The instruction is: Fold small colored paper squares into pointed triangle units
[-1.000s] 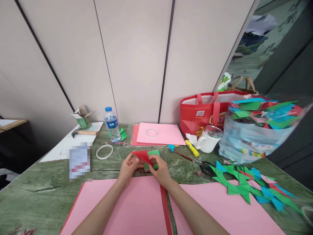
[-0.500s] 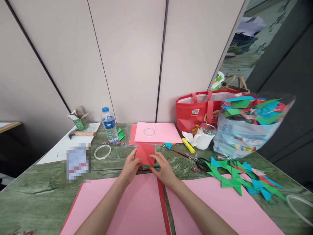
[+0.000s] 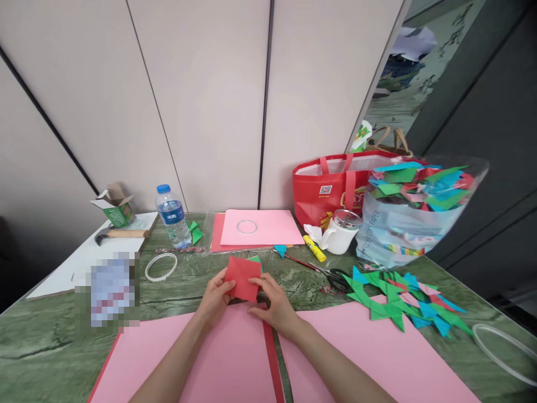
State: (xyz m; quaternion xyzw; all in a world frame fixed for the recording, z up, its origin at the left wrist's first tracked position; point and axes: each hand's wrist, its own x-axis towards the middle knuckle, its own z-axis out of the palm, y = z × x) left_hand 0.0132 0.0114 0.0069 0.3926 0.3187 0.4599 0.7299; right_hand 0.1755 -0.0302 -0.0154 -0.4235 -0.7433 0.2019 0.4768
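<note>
Green marbled tabletop [image 3: 50, 330] fills the view, and across its near edge lie two big pink paper sheets [image 3: 226, 358] with a dark red strip [image 3: 272, 364] showing between them. Off to the far right sits a clear plastic bag stuffed with folded paper pieces [image 3: 413, 210], a red tote bag [image 3: 331, 187] behind it, and a spill of green, blue and pink folded paper triangles [image 3: 398, 302] on the table in front. Farther back, a smaller pink sheet [image 3: 260, 226] carries a thin clear ring [image 3: 246, 226]; a white mug [image 3: 338, 235], a water bottle [image 3: 171, 215], scissors [image 3: 331, 274] and a yellow glue stick [image 3: 314, 248] stand around it.

Now the centre of the action: a small red paper square [image 3: 242, 278], lifted just above the table's middle, tilted toward the camera. The left hand [image 3: 216, 299] pinches its lower left edge, fingers closed on the paper. The right hand [image 3: 274, 302] has its fingertips closed on the lower right edge. A sliver of green paper [image 3: 255, 259] peeks out behind the square's top corner.

To fold this cleanly, I'd judge the corners want matching exactly, with both pinches held firm so the sheet doesn't skew, before any crease is pressed.
</note>
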